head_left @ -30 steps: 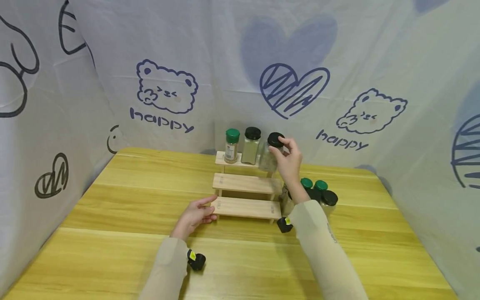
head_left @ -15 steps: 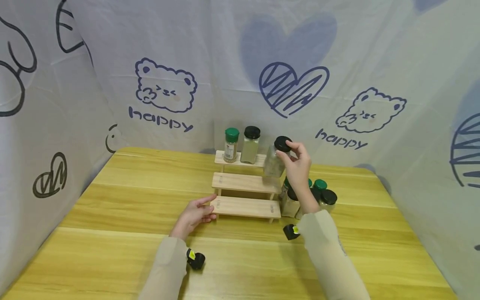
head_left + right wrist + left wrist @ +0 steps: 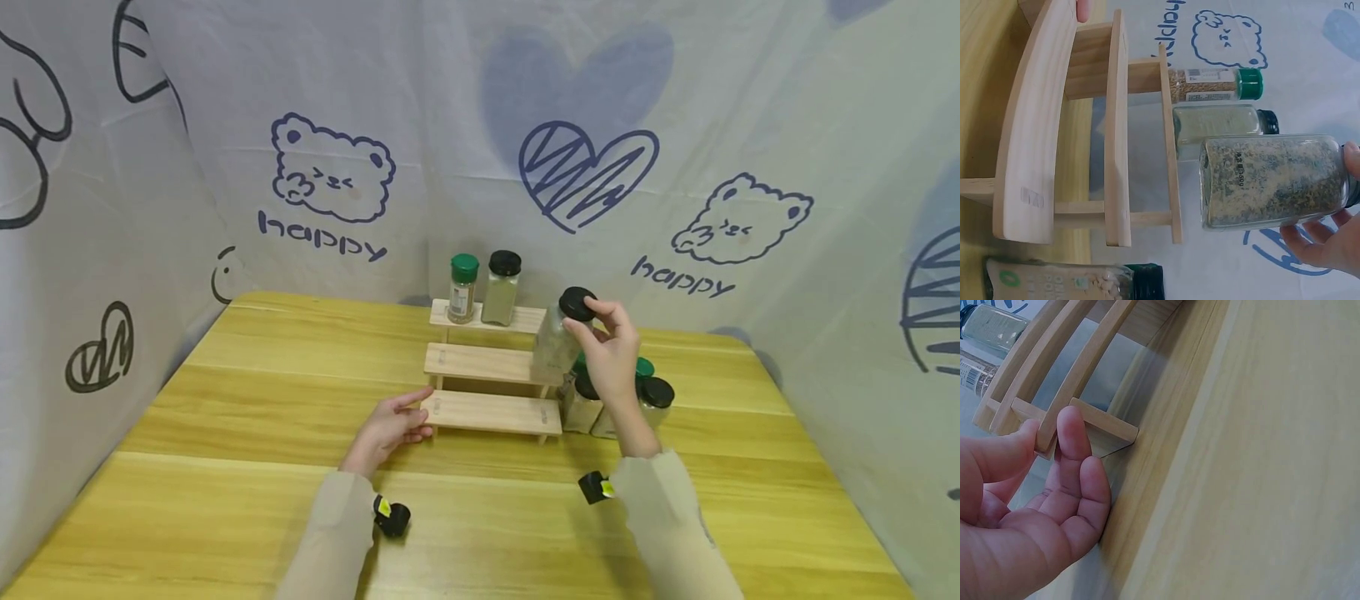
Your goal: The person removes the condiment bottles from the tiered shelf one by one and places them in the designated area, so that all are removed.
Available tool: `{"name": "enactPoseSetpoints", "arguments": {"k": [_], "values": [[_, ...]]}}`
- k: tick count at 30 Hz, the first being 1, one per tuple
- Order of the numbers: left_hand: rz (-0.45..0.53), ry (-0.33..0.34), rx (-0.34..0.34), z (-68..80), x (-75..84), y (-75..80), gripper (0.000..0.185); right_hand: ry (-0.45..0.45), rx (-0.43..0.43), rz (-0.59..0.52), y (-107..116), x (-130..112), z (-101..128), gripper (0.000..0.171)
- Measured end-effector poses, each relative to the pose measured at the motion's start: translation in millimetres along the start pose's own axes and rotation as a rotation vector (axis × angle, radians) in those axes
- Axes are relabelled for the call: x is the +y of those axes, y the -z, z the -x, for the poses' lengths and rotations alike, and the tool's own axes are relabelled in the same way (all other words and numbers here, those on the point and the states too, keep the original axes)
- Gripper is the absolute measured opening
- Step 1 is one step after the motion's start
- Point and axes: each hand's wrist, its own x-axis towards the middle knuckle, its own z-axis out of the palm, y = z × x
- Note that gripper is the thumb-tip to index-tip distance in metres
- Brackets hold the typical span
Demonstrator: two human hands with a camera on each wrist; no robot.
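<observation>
- Near, lower centre of the head view: left hand (image 3: 386, 429) lies relaxed on the wooden table (image 3: 225, 433), fingers straight, thumb and fingertips touching the left end of the rack's bottom step (image 3: 491, 413); grasps nothing.
- 3-step wooden rack (image 3: 491, 364) at frame centre.
- Right of centre: right hand (image 3: 613, 354) pinches the black cap of a spice jar (image 3: 557, 342), held tilted in the air at the rack's right end, beside the middle step.
- Behind that hand, right of the rack: cluster of jars (image 3: 645, 400) on the table, exact count hidden.
- Far, top step: green-cap jar (image 3: 462, 288) and black-cap jar (image 3: 501, 287) standing upright, side by side.
- Progress, my read: 2 jars shelved, 1 in hand, the cluster left; lower 2 steps bare.
</observation>
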Motion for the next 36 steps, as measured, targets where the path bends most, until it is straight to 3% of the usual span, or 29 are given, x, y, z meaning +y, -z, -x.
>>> {"name": "enactPoseSetpoints", "arguments": {"k": [4,11,25,36], "values": [[0.0,-0.003,-0.002,-0.7,0.4,0.4,0.044,0.001,-0.019,-0.019,6,-3,6,0.026],[-0.002,0.0,-0.003,-0.1,1.2,0.4,0.044,0.005,-0.031,-0.013,19,15,20,0.028],[-0.007,-0.002,-0.006,-0.6,1.2,0.8,0.043,-0.019,-0.03,0.012,43,9,45,0.031],[-0.002,-0.004,-0.005,-1.0,-0.9,0.2,0.043,-0.079,0.025,0.014,59,13,67,0.03]]}}
